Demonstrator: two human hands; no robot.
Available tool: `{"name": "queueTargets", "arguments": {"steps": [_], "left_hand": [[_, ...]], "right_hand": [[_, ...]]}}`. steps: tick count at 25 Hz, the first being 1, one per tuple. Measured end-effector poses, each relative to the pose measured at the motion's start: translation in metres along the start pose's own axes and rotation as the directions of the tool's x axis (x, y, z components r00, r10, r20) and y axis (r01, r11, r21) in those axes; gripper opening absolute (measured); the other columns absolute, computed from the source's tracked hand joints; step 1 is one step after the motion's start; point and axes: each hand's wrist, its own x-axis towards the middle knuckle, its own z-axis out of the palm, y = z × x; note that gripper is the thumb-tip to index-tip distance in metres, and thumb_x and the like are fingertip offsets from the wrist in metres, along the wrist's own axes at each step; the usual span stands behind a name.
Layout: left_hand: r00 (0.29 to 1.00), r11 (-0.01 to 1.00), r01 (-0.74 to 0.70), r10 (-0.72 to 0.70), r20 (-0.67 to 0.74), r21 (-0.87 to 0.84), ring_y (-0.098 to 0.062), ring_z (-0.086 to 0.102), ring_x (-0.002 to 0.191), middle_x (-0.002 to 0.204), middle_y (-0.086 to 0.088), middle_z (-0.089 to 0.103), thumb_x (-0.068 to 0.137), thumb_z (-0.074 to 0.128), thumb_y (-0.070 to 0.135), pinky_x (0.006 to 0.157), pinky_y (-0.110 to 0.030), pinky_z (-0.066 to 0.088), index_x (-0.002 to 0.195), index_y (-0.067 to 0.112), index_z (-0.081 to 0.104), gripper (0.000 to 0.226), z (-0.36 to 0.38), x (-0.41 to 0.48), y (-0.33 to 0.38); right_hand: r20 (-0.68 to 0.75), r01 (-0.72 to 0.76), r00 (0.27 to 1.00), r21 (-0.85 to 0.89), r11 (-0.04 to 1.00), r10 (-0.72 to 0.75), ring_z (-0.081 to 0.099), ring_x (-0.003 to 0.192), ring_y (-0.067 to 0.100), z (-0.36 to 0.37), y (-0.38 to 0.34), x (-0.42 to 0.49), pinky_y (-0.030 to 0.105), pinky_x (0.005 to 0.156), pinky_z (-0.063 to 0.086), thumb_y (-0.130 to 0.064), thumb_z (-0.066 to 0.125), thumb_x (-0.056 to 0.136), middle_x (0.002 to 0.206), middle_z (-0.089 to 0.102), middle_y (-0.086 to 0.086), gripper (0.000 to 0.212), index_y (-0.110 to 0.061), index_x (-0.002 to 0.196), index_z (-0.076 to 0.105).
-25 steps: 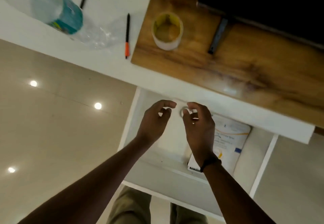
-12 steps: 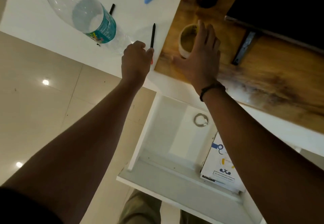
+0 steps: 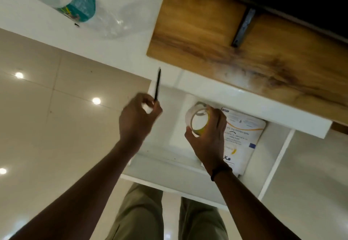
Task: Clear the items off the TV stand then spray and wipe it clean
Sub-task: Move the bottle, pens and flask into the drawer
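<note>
My left hand [image 3: 138,119] pinches a black pen [image 3: 157,84] that points up and away, held over the left edge of the open white drawer [image 3: 169,166]. My right hand [image 3: 209,136] grips a roll of tape [image 3: 197,120] above the drawer's inside. Behind it a small metal ring [image 3: 201,106] lies on the drawer floor, partly hidden. The TV stand's white top [image 3: 120,51] and its wooden panel [image 3: 207,38] fill the upper part of the view.
A clear plastic bottle with a teal label [image 3: 75,1] lies on the white top at the upper left. A white printed box [image 3: 243,136] sits in the drawer's right side. The TV's dark screen [image 3: 301,1] and its foot [image 3: 243,27] stand on the wood. Glossy tiled floor [image 3: 47,127] lies left.
Both hands came back from the stand top down to the drawer. The left one now carries the pen and the right one carries the tape roll; both are off the top.
</note>
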Motion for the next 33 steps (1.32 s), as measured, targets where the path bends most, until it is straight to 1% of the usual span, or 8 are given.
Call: {"name": "queueTargets", "arguments": {"steps": [3,5,9,16,20,23,28,33], "left_hand": [[0.967,0.995,0.008,-0.033,0.251,0.101,0.005,0.06,0.073,0.089,0.029,0.063,0.089,0.065,0.053,0.064,-0.02,0.046,0.094,0.041,0.056,0.015,0.061,-0.05,-0.04],[0.942,0.983,0.048,-0.104,0.319,0.179,-0.001,0.063,0.081,0.093,0.025,0.064,0.093,0.062,0.052,0.071,-0.026,0.05,0.098,0.038,0.059,0.014,0.104,-0.056,-0.067],[0.92,0.926,0.098,-0.224,0.322,0.364,-0.019,0.066,0.096,0.104,0.012,0.069,0.096,0.055,0.046,0.074,-0.03,0.039,0.105,0.03,0.063,0.019,0.183,-0.032,-0.12],[0.908,0.883,0.162,-0.308,0.283,0.441,-0.022,0.059,0.082,0.1,0.001,0.068,0.096,0.05,0.041,0.073,-0.032,0.041,0.103,0.022,0.064,0.025,0.238,-0.017,-0.155],[0.917,0.909,0.134,-0.265,0.298,0.395,-0.022,0.066,0.094,0.107,0.008,0.067,0.097,0.055,0.051,0.086,-0.039,0.052,0.106,0.029,0.06,0.024,0.198,-0.032,-0.127],[0.946,0.949,0.063,-0.155,0.283,0.309,-0.012,0.065,0.087,0.108,0.016,0.064,0.097,0.057,0.05,0.081,-0.035,0.054,0.108,0.036,0.056,0.018,0.15,-0.039,-0.089],[0.989,0.983,-0.073,0.05,0.142,0.167,0.007,0.059,0.07,0.102,0.027,0.058,0.099,0.054,0.049,0.071,-0.028,0.053,0.112,0.044,0.053,0.014,0.039,0.002,-0.019],[0.991,0.995,-0.081,0.087,-0.097,0.065,-0.005,0.062,0.081,0.1,0.026,0.058,0.102,0.051,0.045,0.073,-0.029,0.05,0.108,0.038,0.06,0.013,-0.044,0.062,-0.01]], "right_hand": [[0.096,-0.102,0.989,-0.131,0.986,0.115,0.048,0.125,0.029,0.035,0.055,-0.022,0.046,0.095,0.054,-0.025,0.087,0.072,0.139,0.044,0.011,0.085,-0.008,0.142,0.044],[0.144,-0.13,0.976,-0.207,0.97,0.162,0.051,0.124,0.032,0.063,0.081,-0.019,0.046,0.098,0.053,-0.027,0.088,0.071,0.138,0.047,0.013,0.084,-0.007,0.141,0.045],[0.164,-0.063,0.978,-0.343,0.937,0.126,0.055,0.121,0.033,0.119,0.127,-0.004,0.044,0.102,0.046,-0.036,0.088,0.069,0.133,0.052,0.012,0.085,-0.01,0.139,0.048],[0.177,0.003,0.981,-0.412,0.911,0.077,0.049,0.134,0.036,0.135,0.165,-0.005,0.047,0.111,0.042,-0.043,0.086,0.073,0.147,0.047,0.017,0.092,-0.008,0.148,0.044],[0.153,-0.007,0.986,-0.354,0.935,0.065,0.046,0.138,0.033,0.09,0.126,-0.011,0.048,0.106,0.046,-0.047,0.084,0.077,0.151,0.045,0.013,0.091,-0.011,0.149,0.041],[0.101,0.023,0.995,-0.288,0.957,0.006,0.049,0.135,0.03,0.05,0.08,-0.013,0.046,0.102,0.048,-0.046,0.082,0.08,0.149,0.047,0.009,0.085,-0.014,0.148,0.042],[-0.034,0.112,0.992,-0.154,0.982,-0.119,0.05,0.133,0.024,-0.002,-0.034,0.03,0.041,0.102,0.048,-0.045,0.078,0.085,0.146,0.051,0.004,0.076,-0.02,0.146,0.041],[-0.056,0.196,0.978,-0.086,0.977,-0.201,0.053,0.131,0.026,-0.005,-0.122,0.093,0.04,0.099,0.05,-0.044,0.075,0.089,0.143,0.055,0.008,0.069,-0.014,0.145,0.048]]}}
